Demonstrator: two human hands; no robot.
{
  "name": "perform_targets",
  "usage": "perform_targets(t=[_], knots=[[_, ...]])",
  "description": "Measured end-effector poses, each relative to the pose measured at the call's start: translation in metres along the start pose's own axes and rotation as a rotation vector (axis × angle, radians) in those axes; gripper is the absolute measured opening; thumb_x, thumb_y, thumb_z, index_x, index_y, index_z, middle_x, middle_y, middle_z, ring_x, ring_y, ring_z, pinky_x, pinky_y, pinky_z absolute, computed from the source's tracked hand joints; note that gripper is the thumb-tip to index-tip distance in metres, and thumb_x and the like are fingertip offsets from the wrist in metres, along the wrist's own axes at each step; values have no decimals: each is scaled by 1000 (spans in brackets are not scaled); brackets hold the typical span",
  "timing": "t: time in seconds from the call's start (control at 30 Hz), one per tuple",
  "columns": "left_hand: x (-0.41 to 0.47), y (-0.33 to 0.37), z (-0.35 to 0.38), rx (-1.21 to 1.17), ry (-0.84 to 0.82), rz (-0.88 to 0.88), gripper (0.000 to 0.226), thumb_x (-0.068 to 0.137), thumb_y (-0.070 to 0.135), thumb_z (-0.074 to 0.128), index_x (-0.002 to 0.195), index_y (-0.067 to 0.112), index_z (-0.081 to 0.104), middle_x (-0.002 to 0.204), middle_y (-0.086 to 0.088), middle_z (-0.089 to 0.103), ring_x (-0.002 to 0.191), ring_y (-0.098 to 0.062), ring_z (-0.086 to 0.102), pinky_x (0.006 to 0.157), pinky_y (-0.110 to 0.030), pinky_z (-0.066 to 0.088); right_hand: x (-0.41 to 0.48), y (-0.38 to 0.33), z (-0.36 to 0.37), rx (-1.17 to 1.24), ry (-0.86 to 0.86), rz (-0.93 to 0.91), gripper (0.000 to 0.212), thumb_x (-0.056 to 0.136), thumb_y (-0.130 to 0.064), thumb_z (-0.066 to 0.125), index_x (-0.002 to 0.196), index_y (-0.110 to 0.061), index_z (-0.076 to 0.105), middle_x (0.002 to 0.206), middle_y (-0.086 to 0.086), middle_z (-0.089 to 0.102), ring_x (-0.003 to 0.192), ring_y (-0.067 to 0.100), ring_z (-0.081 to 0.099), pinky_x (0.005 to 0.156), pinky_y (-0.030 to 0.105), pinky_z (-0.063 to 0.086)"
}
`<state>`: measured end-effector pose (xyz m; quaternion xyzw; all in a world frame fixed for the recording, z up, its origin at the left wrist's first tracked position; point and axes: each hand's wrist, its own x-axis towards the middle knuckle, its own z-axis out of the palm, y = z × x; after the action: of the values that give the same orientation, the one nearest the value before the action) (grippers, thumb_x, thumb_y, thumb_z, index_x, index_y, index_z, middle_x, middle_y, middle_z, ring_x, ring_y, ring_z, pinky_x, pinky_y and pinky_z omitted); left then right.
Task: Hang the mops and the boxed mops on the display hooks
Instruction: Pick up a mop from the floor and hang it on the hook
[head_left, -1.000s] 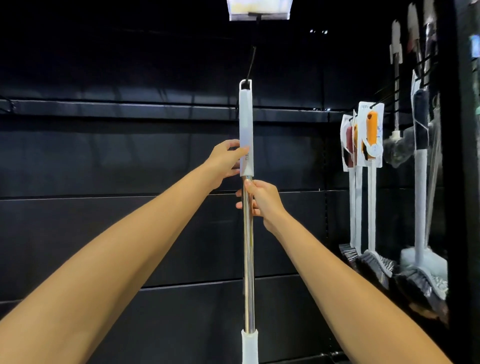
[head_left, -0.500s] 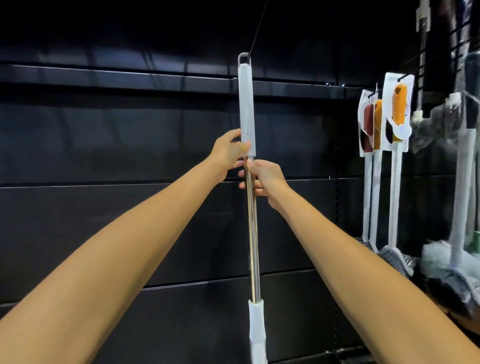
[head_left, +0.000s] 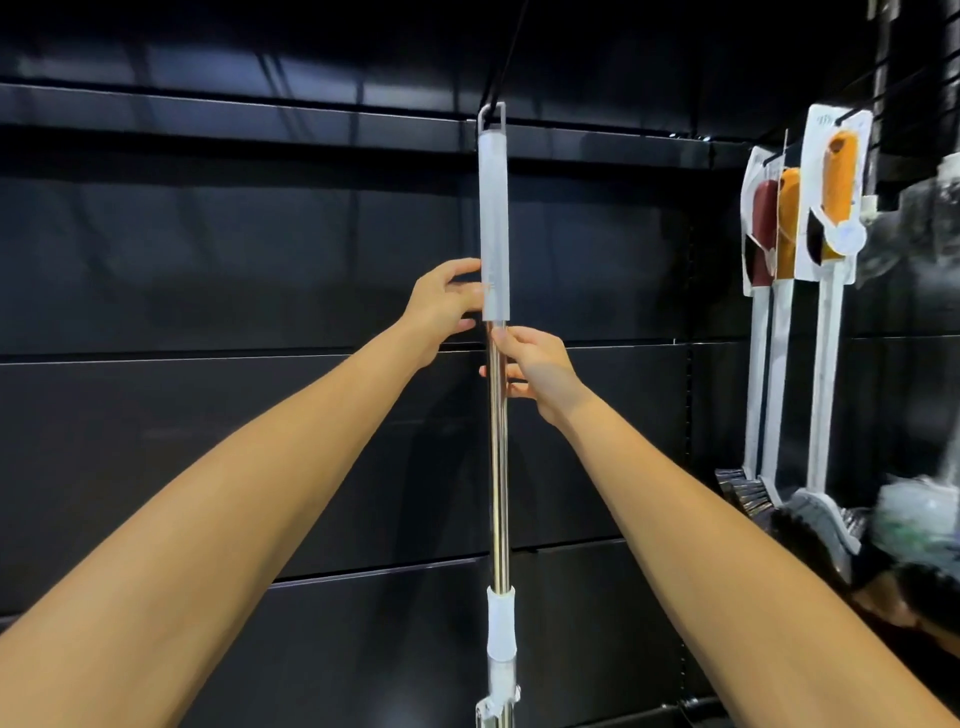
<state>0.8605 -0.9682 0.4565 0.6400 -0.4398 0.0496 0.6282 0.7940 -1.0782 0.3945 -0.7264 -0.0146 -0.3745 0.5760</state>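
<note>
Mop (head_left: 498, 467) stands upright at centre frame, in front of the black slatted wall panels (head_left: 208, 270). Shaft is polished metal tube, mirror-bright. The top is sheathed in a pale grey matte grip sleeve (head_left: 494, 223), straight-sided and round. A white plastic collar (head_left: 501, 623) sits low on the shaft, with a metal clamp fitting beneath it at the frame edge.

A thin grey hanging loop (head_left: 491, 115), squared in shape, meets the lower end of a black wire hook (head_left: 506, 57). Whether the loop is threaded over it cannot be told.

Left hand (head_left: 447, 306) holds the bottom of the grip sleeve, thumb above and curled fingertips against its left side. Right hand (head_left: 540, 369) grips the bare metal just below the sleeve, thumb on the front, fingers wrapped behind.

At right hang carded brushes (head_left: 836, 197): white backing cards, orange and dark red handles, long white stems, dark bristle heads at the bottom. Print at the top of the cards is too small to read. Items at far right are blurred
</note>
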Motion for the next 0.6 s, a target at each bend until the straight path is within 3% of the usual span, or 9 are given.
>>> perform_targets(t=[0.2,0.3,0.43,0.53,0.6], knots=[[-3,-5,1,50,-19,28,45,93,9,58,136,16,46,124,-5,57,110,-15,57,86,-29,50,4,3,1,-5,-20,-18,34,98,-31,52,117,-4,62,91,6,64,85,21,69,70,30,59],[-4,-7,2,27,8,26,43,93,9,58,135,16,48,123,-5,58,112,-17,58,92,-33,51,4,5,0,-21,-30,-37,35,99,-30,52,117,-3,62,93,7,64,86,23,69,69,28,59],[-9,-7,0,71,0,41,41,94,10,58,133,15,49,123,-5,59,106,-14,58,88,-29,50,1,3,0,-50,-12,-38,29,98,-29,52,114,-7,63,95,5,64,92,22,65,79,34,57],[-16,-9,-1,179,25,83,41,95,13,57,135,14,48,125,-5,59,104,-11,57,83,-20,46,-5,3,2,-112,37,-11,25,98,-27,52,118,-14,62,103,0,64,102,20,62,82,31,53],[-22,-12,-3,343,57,113,43,95,20,57,137,15,47,127,-3,59,111,-14,57,89,-25,45,-10,3,2,-236,83,6,30,97,-30,53,123,-15,60,114,0,62,108,19,60,85,31,50]])
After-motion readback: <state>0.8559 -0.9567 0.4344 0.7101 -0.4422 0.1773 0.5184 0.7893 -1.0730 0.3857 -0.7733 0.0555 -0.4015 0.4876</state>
